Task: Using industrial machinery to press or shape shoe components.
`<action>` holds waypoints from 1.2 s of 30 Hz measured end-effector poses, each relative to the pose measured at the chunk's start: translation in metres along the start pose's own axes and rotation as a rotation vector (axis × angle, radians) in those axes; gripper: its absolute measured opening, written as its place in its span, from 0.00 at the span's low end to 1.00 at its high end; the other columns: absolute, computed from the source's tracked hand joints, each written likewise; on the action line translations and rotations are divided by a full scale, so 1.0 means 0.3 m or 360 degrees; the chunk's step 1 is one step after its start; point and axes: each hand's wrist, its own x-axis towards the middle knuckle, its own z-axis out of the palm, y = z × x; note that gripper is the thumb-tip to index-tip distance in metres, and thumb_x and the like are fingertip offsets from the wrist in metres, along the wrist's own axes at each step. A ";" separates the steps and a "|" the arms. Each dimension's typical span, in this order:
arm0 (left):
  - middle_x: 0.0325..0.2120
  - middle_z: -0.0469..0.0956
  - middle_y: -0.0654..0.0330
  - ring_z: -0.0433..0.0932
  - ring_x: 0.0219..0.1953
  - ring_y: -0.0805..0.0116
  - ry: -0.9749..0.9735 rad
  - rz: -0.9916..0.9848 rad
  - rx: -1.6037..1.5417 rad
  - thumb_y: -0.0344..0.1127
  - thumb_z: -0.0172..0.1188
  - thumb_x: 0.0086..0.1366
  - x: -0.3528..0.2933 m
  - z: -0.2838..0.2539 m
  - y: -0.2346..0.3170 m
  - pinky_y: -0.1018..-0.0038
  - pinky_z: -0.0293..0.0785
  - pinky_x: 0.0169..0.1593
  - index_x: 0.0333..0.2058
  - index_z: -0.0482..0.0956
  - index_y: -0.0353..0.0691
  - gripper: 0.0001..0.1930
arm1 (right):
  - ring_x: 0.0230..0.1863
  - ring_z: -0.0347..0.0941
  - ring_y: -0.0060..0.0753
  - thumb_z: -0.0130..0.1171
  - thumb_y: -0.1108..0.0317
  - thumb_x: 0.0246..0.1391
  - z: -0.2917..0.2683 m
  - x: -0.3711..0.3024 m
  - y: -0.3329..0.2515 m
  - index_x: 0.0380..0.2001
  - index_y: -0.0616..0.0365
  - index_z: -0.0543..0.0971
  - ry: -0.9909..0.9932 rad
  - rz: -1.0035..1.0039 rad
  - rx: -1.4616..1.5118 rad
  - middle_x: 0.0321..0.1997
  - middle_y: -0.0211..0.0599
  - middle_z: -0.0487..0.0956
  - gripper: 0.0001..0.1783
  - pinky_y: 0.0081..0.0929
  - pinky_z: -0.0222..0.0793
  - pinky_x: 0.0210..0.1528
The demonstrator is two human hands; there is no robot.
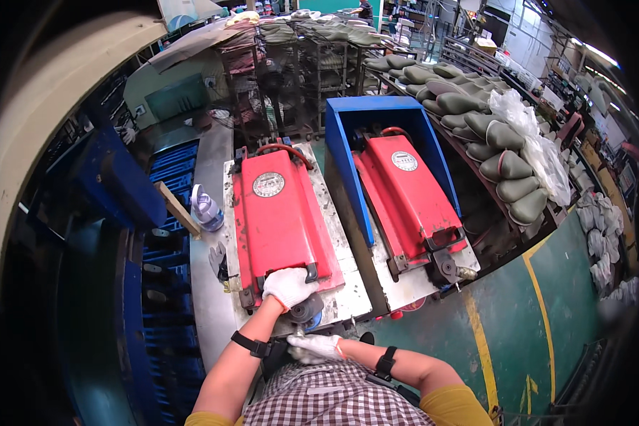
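Two red clamp-type machines stand side by side. On the nearer left one, the red cover (280,227) is down on its pale base plate. My left hand (290,287), in a white knitted glove, is closed round the black handle (311,272) at the cover's front edge. Just below sits a round dark latch (306,310) with a short lever (299,330) pointing toward me. My right hand (315,347), also gloved, is closed at that lever's near end, in front of my checked apron. Its fingertips are partly hidden.
The second red machine (412,192) sits inside a blue metal hood (373,106). A purple bottle (206,209) and a dark glove (219,261) lie left, on the metal ledge. Green boot-shaped pieces (504,167) and clear plastic (532,135) fill a rack at right. Blue slatted racking (169,284) runs left.
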 end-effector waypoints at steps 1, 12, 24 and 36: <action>0.37 0.87 0.47 0.86 0.41 0.47 0.0097 0.0048 -0.0031 0.61 0.59 0.62 -0.001 0.005 -0.008 0.53 0.81 0.48 0.42 0.87 0.45 0.25 | 0.21 0.64 0.15 0.47 0.26 0.66 0.045 0.007 -0.029 0.44 0.53 0.79 0.0187 -0.0038 -0.0152 0.26 0.22 0.73 0.38 0.18 0.56 0.19; 0.41 0.84 0.46 0.84 0.45 0.46 0.0609 0.0383 -0.0152 0.49 0.61 0.66 -0.132 -0.339 0.001 0.54 0.79 0.49 0.50 0.81 0.43 0.21 | 0.28 0.77 0.27 0.55 0.38 0.68 0.058 -0.203 -0.371 0.55 0.58 0.78 0.0754 -0.0058 -0.0678 0.30 0.33 0.79 0.32 0.26 0.77 0.31; 0.61 0.76 0.49 0.70 0.67 0.37 0.1970 0.0718 0.0178 0.33 0.75 0.52 -0.202 -0.478 -0.121 0.50 0.69 0.67 0.59 0.78 0.42 0.34 | 0.62 0.77 0.50 0.68 0.39 0.49 -0.136 0.281 -0.672 0.62 0.46 0.78 0.2870 -0.1274 -0.2456 0.62 0.47 0.80 0.39 0.47 0.74 0.60; 0.60 0.75 0.49 0.76 0.61 0.56 0.1369 -0.0073 -0.1757 0.38 0.56 0.73 -0.489 0.138 -0.370 0.58 0.71 0.66 0.68 0.68 0.33 0.28 | 0.61 0.78 0.45 0.58 0.55 0.64 -0.197 0.055 -0.631 0.65 0.45 0.76 0.1497 -0.1389 -0.0332 0.60 0.39 0.81 0.26 0.41 0.74 0.63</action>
